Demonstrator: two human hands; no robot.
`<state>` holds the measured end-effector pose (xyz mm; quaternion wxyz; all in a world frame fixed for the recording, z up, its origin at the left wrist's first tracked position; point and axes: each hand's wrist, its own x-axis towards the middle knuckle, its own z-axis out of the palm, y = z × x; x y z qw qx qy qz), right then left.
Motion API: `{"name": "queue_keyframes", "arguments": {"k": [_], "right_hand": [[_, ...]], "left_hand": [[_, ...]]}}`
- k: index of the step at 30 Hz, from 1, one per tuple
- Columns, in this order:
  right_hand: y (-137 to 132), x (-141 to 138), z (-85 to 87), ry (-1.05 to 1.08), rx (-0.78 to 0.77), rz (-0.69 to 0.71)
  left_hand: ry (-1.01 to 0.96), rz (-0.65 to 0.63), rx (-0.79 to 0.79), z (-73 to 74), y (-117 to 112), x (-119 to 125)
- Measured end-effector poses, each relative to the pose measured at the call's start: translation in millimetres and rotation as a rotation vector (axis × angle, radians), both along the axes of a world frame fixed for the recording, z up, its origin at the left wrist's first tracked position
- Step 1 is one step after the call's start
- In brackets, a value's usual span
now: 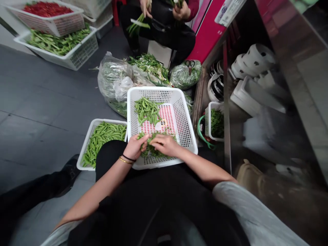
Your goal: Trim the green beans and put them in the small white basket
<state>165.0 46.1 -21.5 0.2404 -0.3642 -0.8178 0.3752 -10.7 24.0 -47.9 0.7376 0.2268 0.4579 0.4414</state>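
A white plastic basket (189,136) rests on my lap, holding green pea pods (147,110) at its far side and more pods under my hands. My left hand (135,147), with bracelets at the wrist, pinches a pea pod (142,136) at the basket's near edge. My right hand (166,145) lies curled over the near heap of pods, fingers closed on a pod between both hands. A second white basket (85,147) of pea pods stands on the floor at my left knee.
Another person sits opposite, hands holding green stalks (137,24). Plastic bags of greens (116,80) lie on the floor between us. Stacked baskets with red chillies (46,8) and green pods (57,42) stand far left. A steel shelf with dishes (252,73) is at right.
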Motion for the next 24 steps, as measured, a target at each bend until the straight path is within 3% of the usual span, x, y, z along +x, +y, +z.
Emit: {"name": "queue_keyframes", "arguments": {"k": [2,6,11,14,17,21,24], "right_hand": [[-17.7,1.5,1.3,0.069,-0.079,-0.048],[-21.2,13.4,3.5,0.198,-0.39,-0.164],[-30.3,16.8,14.3,0.364,-0.669,-0.068],[-35.4,20.0,17.9,0.403,-0.755,-0.023],[-26.0,37.5,19.7,0.451,-0.685,-0.198],[-10.9,65.0,29.4,0.38,-0.394,-0.469],[-17.3,62.3,39.8,0.081,-0.038,-0.326]], "left_hand": [[-0.014,-0.02,0.012,2.3,-4.5,3.0],[-0.091,-0.067,0.029,13.1,-12.0,7.2],[-0.095,-0.146,0.051,24.4,-21.7,17.9],[-0.096,-0.23,0.086,26.1,-27.6,21.5],[-0.09,-0.343,0.102,27.0,-31.3,16.9],[-0.077,-0.422,0.089,26.8,-33.6,6.6],[-0.08,-0.435,0.085,24.6,-34.3,3.4]]}}
